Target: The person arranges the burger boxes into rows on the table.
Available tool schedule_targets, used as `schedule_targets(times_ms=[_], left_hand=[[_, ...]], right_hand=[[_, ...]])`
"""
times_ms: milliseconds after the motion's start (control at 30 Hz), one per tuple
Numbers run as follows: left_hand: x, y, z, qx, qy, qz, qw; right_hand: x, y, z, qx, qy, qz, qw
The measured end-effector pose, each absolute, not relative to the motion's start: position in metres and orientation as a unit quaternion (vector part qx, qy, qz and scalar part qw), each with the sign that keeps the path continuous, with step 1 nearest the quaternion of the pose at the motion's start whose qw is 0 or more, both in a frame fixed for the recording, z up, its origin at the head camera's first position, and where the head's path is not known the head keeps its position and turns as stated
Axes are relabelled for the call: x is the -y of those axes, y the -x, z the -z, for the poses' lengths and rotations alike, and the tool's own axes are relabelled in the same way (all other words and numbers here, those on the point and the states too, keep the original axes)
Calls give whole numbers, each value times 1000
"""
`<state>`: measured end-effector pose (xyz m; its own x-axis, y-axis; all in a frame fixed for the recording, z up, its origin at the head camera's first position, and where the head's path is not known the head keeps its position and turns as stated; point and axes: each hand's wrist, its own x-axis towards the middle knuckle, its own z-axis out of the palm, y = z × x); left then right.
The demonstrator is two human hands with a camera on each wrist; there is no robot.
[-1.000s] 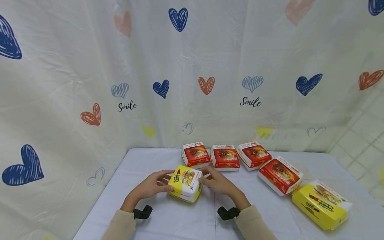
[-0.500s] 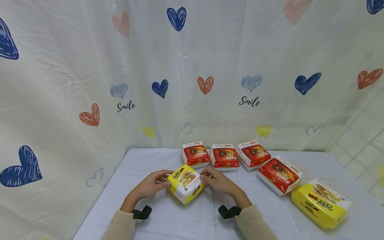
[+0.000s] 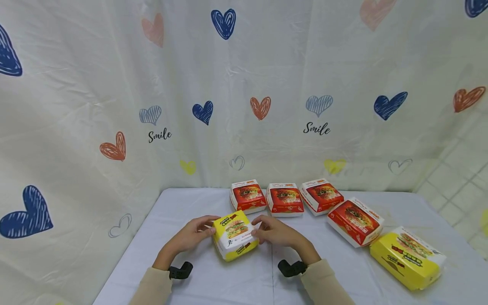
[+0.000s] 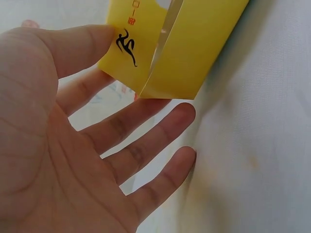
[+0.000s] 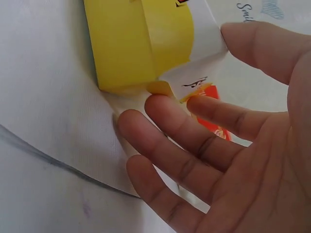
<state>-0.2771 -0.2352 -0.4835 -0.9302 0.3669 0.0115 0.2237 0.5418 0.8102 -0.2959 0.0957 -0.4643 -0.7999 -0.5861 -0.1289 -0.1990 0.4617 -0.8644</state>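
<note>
A yellow-and-white burger box [image 3: 235, 235], with a sandwich picture on its lid, is between both hands over the table's left-middle part. My left hand [image 3: 192, 234] pinches its left far corner with thumb and index finger; in the left wrist view the other fingers [image 4: 165, 131] extend below the box corner. On the opposite side, my right hand [image 3: 277, 231] holds the box edge with thumb [image 5: 262, 46] on the lid and fingertips at the side wall. Whether the box rests fully on the cloth is hard to tell.
Behind stand red-and-white burger boxes [image 3: 248, 197], [image 3: 285, 200], [image 3: 322, 197] in a row. Another red box [image 3: 356, 222] and a yellow box [image 3: 408, 258] continue it toward the right front. White cloth covers the table [image 3: 160, 228]; a heart-print curtain [image 3: 267, 63] hangs behind.
The held burger box has been turned between the hands, so its printed lid now faces me more squarely. Both hands stay in nearly the same places.
</note>
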Motion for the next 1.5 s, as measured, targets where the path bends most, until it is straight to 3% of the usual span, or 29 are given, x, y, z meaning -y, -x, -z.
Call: schedule_targets(times_ms=[400,700,1500], left_hand=[[226,276,485,-884,-111,-452,46],[225,276,483,-886,-76,-455,32],[225,274,478,-856,-110,-495,95]], right_hand=[[-95,292,457,-827,250,443,239],[-96,295,463,-838,220,457,205],[-92,292,463,-842,207,451,212]])
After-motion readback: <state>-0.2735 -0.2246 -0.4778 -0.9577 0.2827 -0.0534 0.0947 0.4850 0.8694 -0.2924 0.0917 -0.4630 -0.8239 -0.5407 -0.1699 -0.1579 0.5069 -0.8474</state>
